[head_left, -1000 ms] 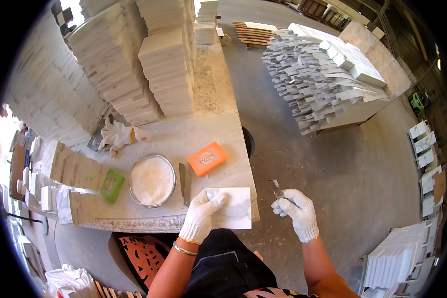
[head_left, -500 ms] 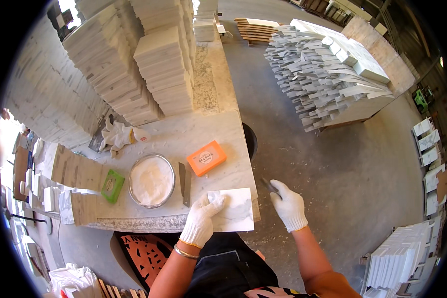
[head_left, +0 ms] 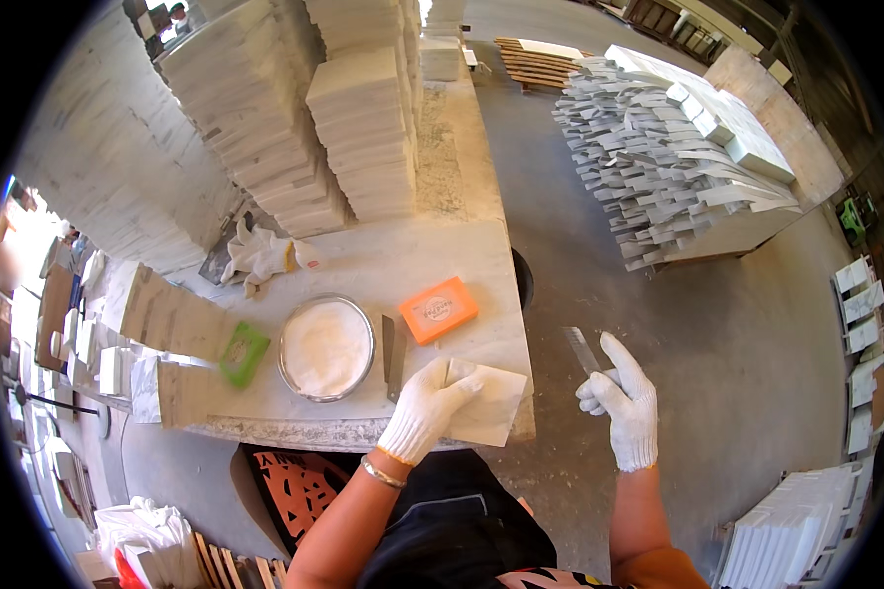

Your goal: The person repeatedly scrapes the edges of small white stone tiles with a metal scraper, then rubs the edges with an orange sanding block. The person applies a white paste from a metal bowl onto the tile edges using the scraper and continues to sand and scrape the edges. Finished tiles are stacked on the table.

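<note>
Both my hands wear white knit gloves. With thumb on top, my left hand (head_left: 430, 410) grips a thin marble tile (head_left: 496, 404) at the table's front right corner. The tile is tilted, and its right edge reaches close to the table edge. Off to the right, over the floor, my right hand (head_left: 626, 404) is closed on a flat metal scraper blade (head_left: 581, 349), which points up and left, apart from the tile. A second flat metal blade (head_left: 395, 359) lies beside a round metal bowl (head_left: 368, 368) of white paste (head_left: 326, 344).
An orange box (head_left: 438, 310) and a green packet (head_left: 244, 353) lie on the marble table (head_left: 403, 257). A loose white glove (head_left: 257, 253) lies farther back. Tall stacks of marble tiles (head_left: 363, 137) rise behind. Across the floor stands a pile of stone strips (head_left: 658, 167).
The view has shifted, so the table appears farther right. My left hand has tilted the tile. My right hand has turned upward, and the blade now shows more fully.
</note>
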{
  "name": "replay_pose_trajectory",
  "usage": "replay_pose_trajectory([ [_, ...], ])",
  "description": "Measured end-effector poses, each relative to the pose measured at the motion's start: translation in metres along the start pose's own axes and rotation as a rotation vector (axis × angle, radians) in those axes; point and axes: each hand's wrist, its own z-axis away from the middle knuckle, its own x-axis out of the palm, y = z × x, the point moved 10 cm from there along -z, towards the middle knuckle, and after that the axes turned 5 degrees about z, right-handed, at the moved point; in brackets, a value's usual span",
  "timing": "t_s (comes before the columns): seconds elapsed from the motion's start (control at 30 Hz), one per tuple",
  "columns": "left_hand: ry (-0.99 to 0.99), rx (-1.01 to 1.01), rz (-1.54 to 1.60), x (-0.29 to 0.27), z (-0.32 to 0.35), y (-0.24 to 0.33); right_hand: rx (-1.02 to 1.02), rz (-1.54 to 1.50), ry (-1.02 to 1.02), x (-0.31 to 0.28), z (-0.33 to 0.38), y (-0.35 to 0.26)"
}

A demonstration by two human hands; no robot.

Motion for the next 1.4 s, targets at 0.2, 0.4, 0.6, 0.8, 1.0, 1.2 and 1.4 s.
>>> replay_pose_trajectory([
  [0.2, -0.016, 0.129, -0.207, 0.001, -0.006, 0.045, 0.021, -0.084, -0.063, 0.005, 0.004, 0.013],
  [0.4, 0.075, 0.003, 0.001, -0.037, 0.045, 0.013, 0.268, -0.45, -0.375, 0.071, 0.019, 0.062],
  [0.6, 0.153, -0.026, 0.052, -0.062, 0.069, -0.006, 0.263, -0.514, -0.468, 0.12, 0.006, 0.067],
  [0.8, 0.05, 0.016, -0.118, -0.042, 0.037, 0.022, 0.11, -0.431, 0.096, -0.004, -0.033, 0.077],
  [1.0, -0.128, 0.264, -0.556, 0.026, -0.03, 0.044, 0.141, -0.368, 0.023, -0.012, -0.007, 0.08],
  [1.2, -0.065, 0.505, -0.898, 0.051, -0.045, 0.059, 0.148, -0.242, -0.009, -0.01, -0.001, 0.081],
  [1.4, 0.066, 0.718, -0.987, 0.056, 0.0, 0.074, 0.114, -0.133, 0.009, -0.004, -0.003, 0.065],
])
